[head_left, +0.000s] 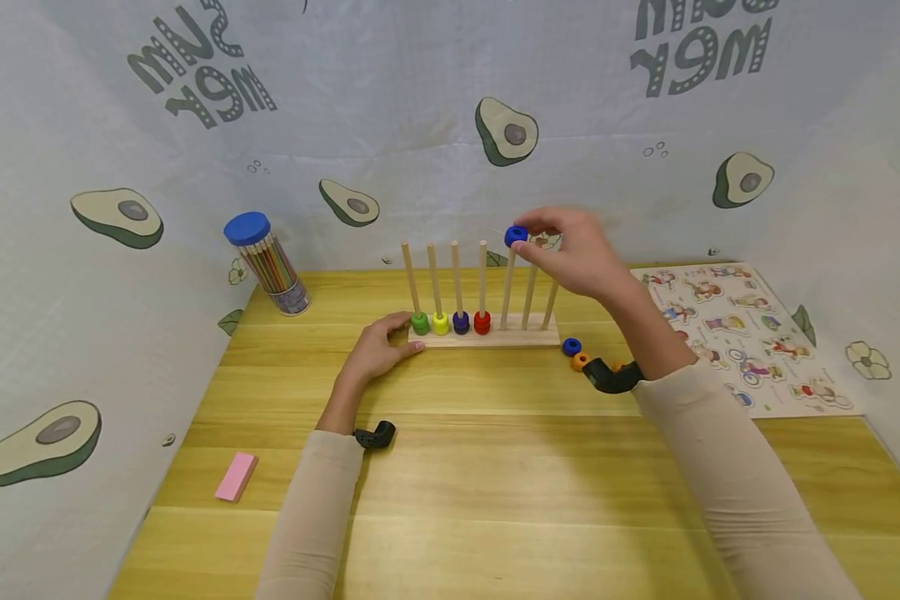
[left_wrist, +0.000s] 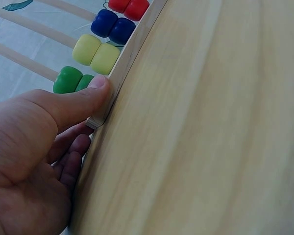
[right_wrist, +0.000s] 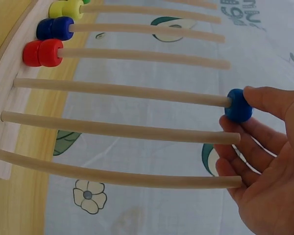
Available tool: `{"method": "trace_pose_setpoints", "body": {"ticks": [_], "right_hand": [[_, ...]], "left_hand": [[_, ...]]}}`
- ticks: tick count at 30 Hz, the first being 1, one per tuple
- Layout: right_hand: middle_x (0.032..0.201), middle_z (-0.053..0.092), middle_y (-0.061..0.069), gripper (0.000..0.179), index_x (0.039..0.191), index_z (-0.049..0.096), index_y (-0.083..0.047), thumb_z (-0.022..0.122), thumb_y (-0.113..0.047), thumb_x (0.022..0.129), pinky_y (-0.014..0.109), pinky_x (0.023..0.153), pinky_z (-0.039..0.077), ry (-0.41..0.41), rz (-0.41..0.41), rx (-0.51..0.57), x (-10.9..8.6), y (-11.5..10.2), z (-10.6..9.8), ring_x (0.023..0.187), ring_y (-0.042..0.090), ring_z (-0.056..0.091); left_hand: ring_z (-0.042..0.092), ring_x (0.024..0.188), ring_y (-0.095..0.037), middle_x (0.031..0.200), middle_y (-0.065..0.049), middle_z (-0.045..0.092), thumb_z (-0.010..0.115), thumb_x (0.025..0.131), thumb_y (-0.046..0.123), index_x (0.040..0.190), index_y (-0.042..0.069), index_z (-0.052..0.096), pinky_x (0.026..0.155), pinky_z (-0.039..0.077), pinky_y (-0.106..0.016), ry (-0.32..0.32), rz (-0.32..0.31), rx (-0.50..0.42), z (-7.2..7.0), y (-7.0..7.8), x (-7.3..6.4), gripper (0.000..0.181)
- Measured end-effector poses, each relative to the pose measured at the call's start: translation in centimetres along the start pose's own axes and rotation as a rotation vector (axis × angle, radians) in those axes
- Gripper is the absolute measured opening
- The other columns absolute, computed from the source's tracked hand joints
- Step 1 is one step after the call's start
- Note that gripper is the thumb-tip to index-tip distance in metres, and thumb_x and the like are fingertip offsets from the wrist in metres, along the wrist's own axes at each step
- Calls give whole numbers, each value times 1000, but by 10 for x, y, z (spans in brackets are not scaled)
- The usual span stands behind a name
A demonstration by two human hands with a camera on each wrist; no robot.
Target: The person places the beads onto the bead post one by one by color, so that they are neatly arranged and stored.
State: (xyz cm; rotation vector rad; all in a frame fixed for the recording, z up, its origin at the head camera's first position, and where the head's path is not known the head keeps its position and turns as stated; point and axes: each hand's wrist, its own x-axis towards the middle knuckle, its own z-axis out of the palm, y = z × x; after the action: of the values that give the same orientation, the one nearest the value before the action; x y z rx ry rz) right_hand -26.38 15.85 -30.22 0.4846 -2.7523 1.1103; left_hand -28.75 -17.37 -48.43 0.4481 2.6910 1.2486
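My right hand point(head_left: 574, 250) pinches a blue bead point(right_wrist: 239, 105) between thumb and fingers at the tip of the fifth peg from the left. The peg's end meets the bead in the right wrist view. At the left end, my left hand point(head_left: 378, 346) grips the wooden base point(head_left: 525, 336) of the peg rack, its thumb on the front edge. Pairs of green beads point(left_wrist: 67, 80), yellow beads point(left_wrist: 86, 49), dark blue beads point(left_wrist: 104, 23) and red beads point(right_wrist: 41, 52) sit low on the first pegs. The three pegs at the right carry no beads at their base.
A loose blue bead point(head_left: 572, 347) and orange bead point(head_left: 581, 361) lie right of the rack, partly behind the right wrist's camera. A picture board point(head_left: 727, 325) lies at right. A jar of colored sticks point(head_left: 270, 265) stands back left; a pink block point(head_left: 236, 477) lies front left.
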Motion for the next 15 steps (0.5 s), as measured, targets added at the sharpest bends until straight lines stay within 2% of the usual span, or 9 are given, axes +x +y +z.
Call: {"method": "trace_pose_setpoints", "body": {"ticks": [8,15], "right_hand": [[136,65,14,39,135,66,-8,66,-30,102,61,107,45,-41,6,-11,-1,2,2,128,36,55],[139,64,14,41,135,65,-8,64,-33,103,63,109,43,-44,-1,-17,-1,2,1,131,37,53]], "left_hand": [[46,147,-31,159,-7,48,77,94,36,151,17,55,125,34,-49,-6,-1,-2,1,0,1,64],[47,146,-31,159,-7,49,78,94,36,151,17,55,124,34,-50,0,-5,3,1,-1,1,64]]}}
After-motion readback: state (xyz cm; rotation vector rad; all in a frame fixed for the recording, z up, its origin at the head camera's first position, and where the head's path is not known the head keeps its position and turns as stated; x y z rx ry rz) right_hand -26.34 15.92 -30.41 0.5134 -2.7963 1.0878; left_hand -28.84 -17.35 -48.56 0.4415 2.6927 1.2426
